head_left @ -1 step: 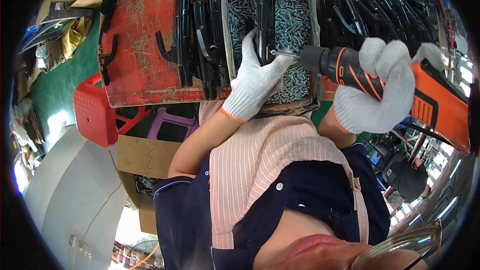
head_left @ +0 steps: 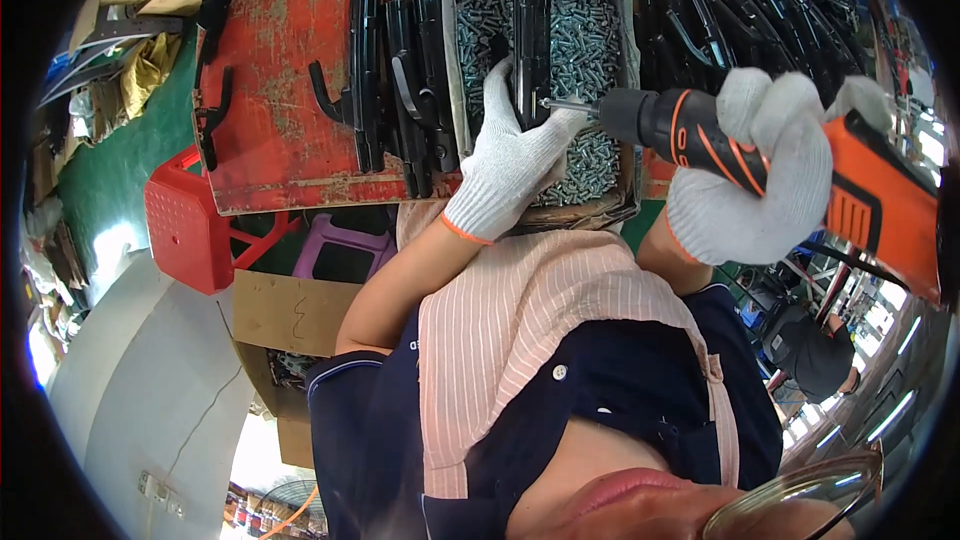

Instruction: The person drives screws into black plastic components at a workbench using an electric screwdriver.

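Note:
My left hand point(head_left: 508, 162), in a white knit glove with an orange cuff, is closed around the lower end of a glossy black tubular part point(head_left: 531, 30). The part stretches away from me above a box of screws point(head_left: 583, 35). In my right hand point(head_left: 765, 175), gloved the same way, I grip an orange and black power screwdriver point(head_left: 690, 130). Its thin bit points left and meets a small screw point(head_left: 546, 103) at the side of the part, just by my left fingers. How deep the screw sits cannot be made out.
More black parts with curved levers point(head_left: 405, 90) lie on the worn red table point(head_left: 290, 50) to the left. Another pile point(head_left: 740, 10) lies on the right. A red stool point(head_left: 190, 225), a purple stool point(head_left: 340, 245) and a cardboard box point(head_left: 295, 315) stand below. Another person point(head_left: 815, 350) is at far right.

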A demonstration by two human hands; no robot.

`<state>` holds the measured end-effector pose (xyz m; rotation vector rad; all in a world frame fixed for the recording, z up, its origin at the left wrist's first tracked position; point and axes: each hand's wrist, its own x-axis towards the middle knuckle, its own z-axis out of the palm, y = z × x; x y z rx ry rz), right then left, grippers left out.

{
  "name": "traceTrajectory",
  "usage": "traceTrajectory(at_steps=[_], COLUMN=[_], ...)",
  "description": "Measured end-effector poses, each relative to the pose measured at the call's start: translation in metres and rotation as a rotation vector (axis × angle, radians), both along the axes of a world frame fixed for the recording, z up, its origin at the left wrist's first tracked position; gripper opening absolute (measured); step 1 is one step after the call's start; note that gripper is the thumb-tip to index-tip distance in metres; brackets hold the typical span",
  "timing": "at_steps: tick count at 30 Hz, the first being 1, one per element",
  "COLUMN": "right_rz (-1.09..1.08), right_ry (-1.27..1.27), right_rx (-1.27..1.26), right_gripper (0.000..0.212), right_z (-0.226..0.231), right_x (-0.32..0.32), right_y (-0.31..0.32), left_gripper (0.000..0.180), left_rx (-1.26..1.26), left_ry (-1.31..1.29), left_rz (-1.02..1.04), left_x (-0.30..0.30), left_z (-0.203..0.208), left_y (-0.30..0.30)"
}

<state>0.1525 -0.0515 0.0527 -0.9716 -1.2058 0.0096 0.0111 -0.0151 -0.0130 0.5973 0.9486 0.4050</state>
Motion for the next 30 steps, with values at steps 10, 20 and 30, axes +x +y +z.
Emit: traceTrajectory(at_steps=[10, 20, 30], right_rz=[0.308, 0.545, 0.492], right_ry=[0.377, 0.363, 0.345], right_rx=[-0.133, -0.135, -0.215], right_gripper=[0.022, 0.019, 0.038], right_z=[0.025, 0.024, 0.023], right_x=[-0.007, -0.007, 0.003], right_y=[-0.001, -0.005, 0.003], left_gripper=[0.085, 0.087, 0.090], left_rx=[0.023, 0.023, 0.058], left_ry=[0.095, -0.013, 0.047], left_rz=[-0.104, -0.095, -0.147], left_x=[0.001, -0.001, -0.001], left_z=[0.005, 0.005, 0.003], left_y=[0.001, 0.003, 0.002])
